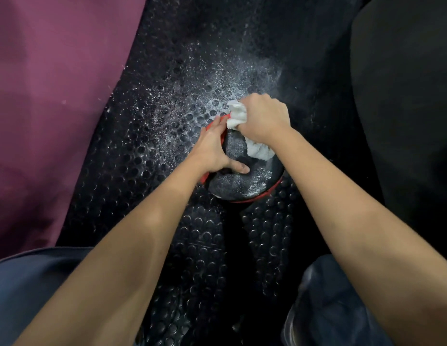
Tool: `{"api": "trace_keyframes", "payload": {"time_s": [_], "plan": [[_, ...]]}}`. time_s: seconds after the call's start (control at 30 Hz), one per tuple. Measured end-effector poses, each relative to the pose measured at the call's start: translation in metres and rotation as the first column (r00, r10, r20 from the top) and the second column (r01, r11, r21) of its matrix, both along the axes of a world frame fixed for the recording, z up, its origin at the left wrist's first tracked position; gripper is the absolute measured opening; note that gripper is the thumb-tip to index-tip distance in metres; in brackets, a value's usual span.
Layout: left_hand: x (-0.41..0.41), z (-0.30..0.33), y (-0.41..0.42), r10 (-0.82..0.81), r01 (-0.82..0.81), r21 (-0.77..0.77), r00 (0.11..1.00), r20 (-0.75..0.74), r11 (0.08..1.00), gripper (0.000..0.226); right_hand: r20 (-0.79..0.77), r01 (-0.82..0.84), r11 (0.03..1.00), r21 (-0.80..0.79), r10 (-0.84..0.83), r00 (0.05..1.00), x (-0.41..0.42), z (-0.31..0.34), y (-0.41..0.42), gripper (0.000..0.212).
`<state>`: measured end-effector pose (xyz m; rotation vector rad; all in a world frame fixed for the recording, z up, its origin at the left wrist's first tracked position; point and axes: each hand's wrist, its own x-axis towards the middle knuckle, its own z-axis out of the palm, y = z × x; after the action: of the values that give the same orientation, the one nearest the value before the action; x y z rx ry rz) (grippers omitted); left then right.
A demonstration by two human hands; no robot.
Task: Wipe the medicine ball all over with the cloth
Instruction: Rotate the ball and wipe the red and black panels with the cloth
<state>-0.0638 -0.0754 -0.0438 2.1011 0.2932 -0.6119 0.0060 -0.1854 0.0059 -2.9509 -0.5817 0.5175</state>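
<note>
Right hand (263,118) gripping white cloth (238,114) on dusty medicine ball (239,181) — left hand (215,147) steadying it, studded black mat (167,126)

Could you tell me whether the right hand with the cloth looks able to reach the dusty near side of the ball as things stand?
Probably yes. The right hand grips the cloth on the ball, and the dusty patch lies bare just nearer; the left hand sits off to the side.
</note>
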Motion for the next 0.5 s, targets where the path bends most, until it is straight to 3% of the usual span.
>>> {"api": "trace_keyframes", "payload": {"time_s": [0.23,0.4,0.5], "plan": [[0.0079,-0.0031,0.0011,-0.019,0.020,0.027,1.000,-0.014,0.999,0.143,0.013,0.026,1.000,0.005,-0.026,1.000,0.0041,0.0010,0.0025,0.023],[0.0020,-0.0024,0.0025,0.032,-0.032,-0.001,0.999,-0.030,0.999,0.146,0.029,-0.080,0.996,-0.045,0.081,0.996,-0.0012,0.0015,0.0066,0.022],[0.0007,-0.0042,0.0046,-0.018,0.017,0.020,1.000,0.019,1.000,0.142,0.039,-0.011,0.999,-0.041,0.012,0.999,0.0027,0.0027,0.0037,0.024]]}}
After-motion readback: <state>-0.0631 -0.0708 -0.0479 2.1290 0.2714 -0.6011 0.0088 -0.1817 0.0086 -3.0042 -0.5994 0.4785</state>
